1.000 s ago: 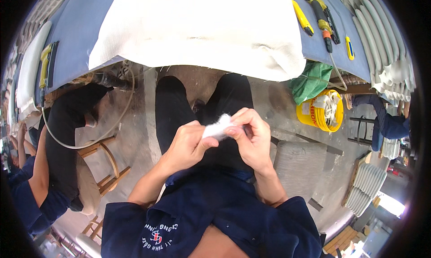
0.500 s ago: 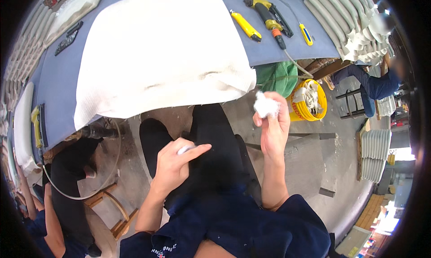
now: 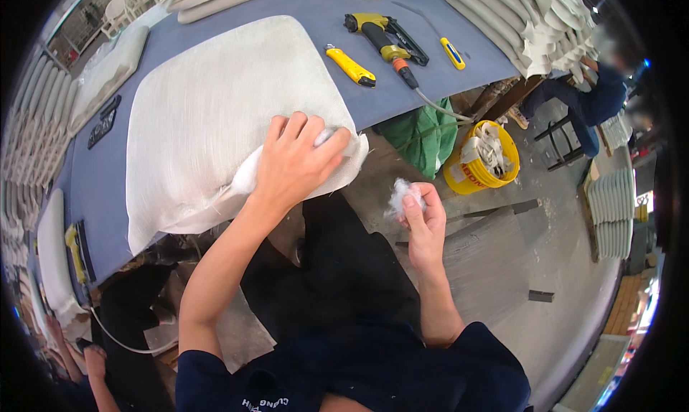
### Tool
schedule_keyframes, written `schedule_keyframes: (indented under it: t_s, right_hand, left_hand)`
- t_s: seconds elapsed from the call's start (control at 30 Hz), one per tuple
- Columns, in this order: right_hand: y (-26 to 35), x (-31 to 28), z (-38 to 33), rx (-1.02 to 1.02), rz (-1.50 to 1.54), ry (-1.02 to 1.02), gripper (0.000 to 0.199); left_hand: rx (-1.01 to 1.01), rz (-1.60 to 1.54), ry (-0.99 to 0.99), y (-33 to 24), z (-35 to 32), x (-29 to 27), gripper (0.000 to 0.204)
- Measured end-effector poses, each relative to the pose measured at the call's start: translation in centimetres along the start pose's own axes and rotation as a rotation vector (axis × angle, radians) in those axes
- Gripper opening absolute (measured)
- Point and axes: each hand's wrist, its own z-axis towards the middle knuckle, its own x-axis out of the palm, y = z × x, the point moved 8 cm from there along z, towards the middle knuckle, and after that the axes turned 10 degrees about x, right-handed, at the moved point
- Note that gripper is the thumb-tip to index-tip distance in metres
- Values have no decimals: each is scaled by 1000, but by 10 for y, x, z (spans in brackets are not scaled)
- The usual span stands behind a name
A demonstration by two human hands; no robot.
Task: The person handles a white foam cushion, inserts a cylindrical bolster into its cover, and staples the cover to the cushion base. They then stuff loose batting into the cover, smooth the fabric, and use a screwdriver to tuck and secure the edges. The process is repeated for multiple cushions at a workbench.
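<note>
Upholstery workshop, blue worktable [image 3: 402, 89], pneumatic staple gun [image 3: 384, 37], utility knives [image 3: 349, 65], stacked seat cushions [image 3: 535, 21]

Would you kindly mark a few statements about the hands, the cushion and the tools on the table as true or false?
1. The left hand rests on the near edge of the off-white cushion. True.
2. The right hand is empty. False: it pinches a small tuft of white stuffing between its fingertips.
3. The yellow bucket stands on the table. False: it stands on the floor beside the blue table.
4. A yellow utility knife lies on the table beyond the cushion. True.
5. The staple gun lies on top of the cushion. False: it lies on the table, apart from the cushion.
</note>
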Motion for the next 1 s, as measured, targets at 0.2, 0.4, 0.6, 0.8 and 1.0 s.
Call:
schedule_keyframes:
  t_s: [0.2, 0.4, 0.6, 0.8, 1.0]
  right_hand:
    - [19, 15, 9, -41, 23, -25, 22]
    - [10, 16, 19, -160, -33, 32, 12]
    - [18, 39, 24, -50, 95, 62, 15]
    - [31, 58, 35, -253, -23, 163, 30]
    - [51, 80, 50, -412, -376, -30, 19]
  left_hand:
    - [-176, -471, 51, 39, 24, 5, 12]
    - [-366, -686, 178, 54, 26, 12, 21]
    - [-372, -726, 66, 54, 17, 13, 20]
    - [-434, -681, 50, 54, 15, 13, 24]
    - [-516, -730, 174, 64, 15, 19, 28]
